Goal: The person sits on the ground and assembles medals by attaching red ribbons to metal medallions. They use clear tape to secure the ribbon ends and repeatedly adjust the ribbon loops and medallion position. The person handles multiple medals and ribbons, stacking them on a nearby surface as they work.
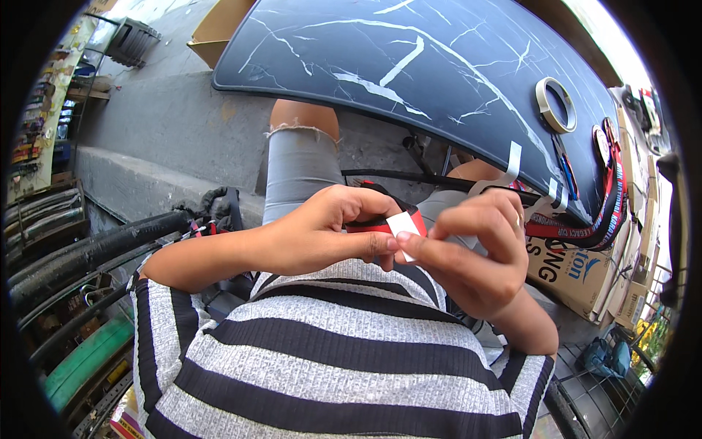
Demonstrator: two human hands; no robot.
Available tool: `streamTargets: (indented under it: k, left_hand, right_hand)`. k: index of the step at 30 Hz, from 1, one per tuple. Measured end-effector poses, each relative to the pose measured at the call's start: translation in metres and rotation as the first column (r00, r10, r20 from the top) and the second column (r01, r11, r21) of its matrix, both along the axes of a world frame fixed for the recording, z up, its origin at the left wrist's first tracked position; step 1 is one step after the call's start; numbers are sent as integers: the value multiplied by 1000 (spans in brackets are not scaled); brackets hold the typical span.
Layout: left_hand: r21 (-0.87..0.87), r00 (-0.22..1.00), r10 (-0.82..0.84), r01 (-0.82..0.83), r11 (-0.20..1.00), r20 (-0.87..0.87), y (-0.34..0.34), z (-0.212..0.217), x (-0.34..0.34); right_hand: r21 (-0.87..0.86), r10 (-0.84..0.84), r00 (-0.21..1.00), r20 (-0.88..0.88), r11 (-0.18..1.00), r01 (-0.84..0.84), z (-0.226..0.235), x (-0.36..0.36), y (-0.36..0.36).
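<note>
My left hand (340, 227) is closed around a folded red and black ribbon (418, 222), held above my lap. A short white strip of tape (404, 233) lies across the ribbon, its upper end standing free. My left thumb presses beside the strip. From the other side, my right hand (479, 252) pinches the strip's lower part between thumb and a finger, its other fingers curled and slightly blurred. Part of the ribbon is hidden behind my fingers.
Ahead stands a dark marbled table (329, 58). It carries a tape roll (543, 104), a scissors-like tool (564, 168) and medals on red-black ribbons (618, 197). Tape strips (512, 164) hang off its near edge. Cardboard boxes (567, 282) stand right; tyres (91, 358) are left.
</note>
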State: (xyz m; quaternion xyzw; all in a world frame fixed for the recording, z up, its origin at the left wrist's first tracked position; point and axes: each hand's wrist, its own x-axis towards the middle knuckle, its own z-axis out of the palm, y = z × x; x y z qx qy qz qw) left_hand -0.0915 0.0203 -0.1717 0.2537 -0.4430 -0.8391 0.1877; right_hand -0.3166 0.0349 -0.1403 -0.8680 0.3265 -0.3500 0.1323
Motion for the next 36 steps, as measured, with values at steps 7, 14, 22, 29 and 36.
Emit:
streamTargets:
  k: [7, 14, 22, 29, 36]
  left_hand:
    - [121, 999, 33, -32, 992, 0, 0, 8, 2]
    - [214, 999, 36, -31, 976, -19, -10, 11, 3]
    - [246, 989, 146, -142, 959, 3, -12, 8, 3]
    - [-97, 958, 283, -278, 956, 49, -6, 7, -6]
    - [-193, 971, 236, -223, 956, 47, -7, 5, 3]
  right_hand:
    - [-118, -79, 996, -50, 990, 72, -8, -2, 26]
    - [-165, -153, 988, -37, 976, 145, -20, 0, 32]
    - [-186, -210, 976, 62, 958, 218, -47, 3, 33]
    - [-312, -209, 972, 106, 921, 232, -68, 17, 21]
    - [-250, -186, 977, -109, 956, 154, -43, 8, 29]
